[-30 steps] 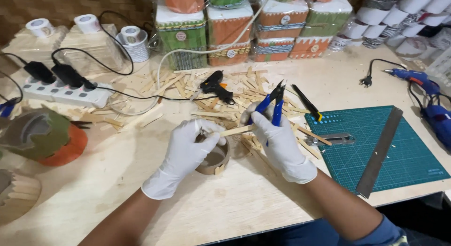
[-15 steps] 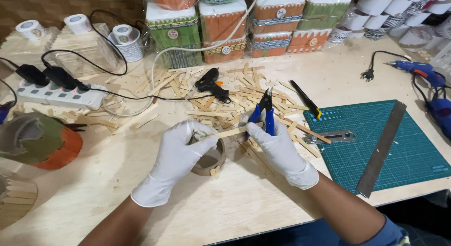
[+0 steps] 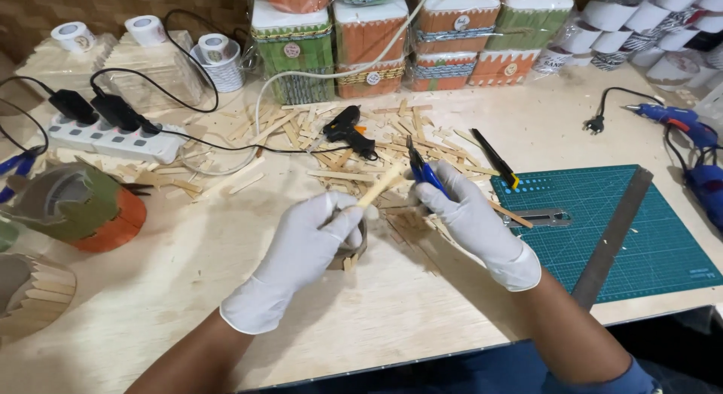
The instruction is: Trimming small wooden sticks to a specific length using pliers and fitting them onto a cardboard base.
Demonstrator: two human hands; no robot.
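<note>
Both hands wear white gloves. My left hand [image 3: 305,247] pinches one end of a pale wooden stick [image 3: 382,185] that points up and to the right, over a small round brown piece [image 3: 354,251] partly hidden beneath the hand. My right hand [image 3: 471,217] grips blue-handled pliers [image 3: 423,170], their jaws close beside the stick's far end. Whether the jaws touch the stick is unclear. Under and behind both hands spreads a heap of loose wooden sticks [image 3: 331,149].
A black glue gun [image 3: 348,130] lies on the sticks, a black utility knife [image 3: 493,158] to its right. A green cutting mat [image 3: 602,228] with a metal ruler [image 3: 611,236] sits right. White power strip [image 3: 113,138], orange-and-green stick container [image 3: 83,209] left; wrapped containers [image 3: 369,40] behind.
The stick in my left hand has swung up toward the right. My right hand has tilted the pliers from upright to lean left beside the stick's end.
</note>
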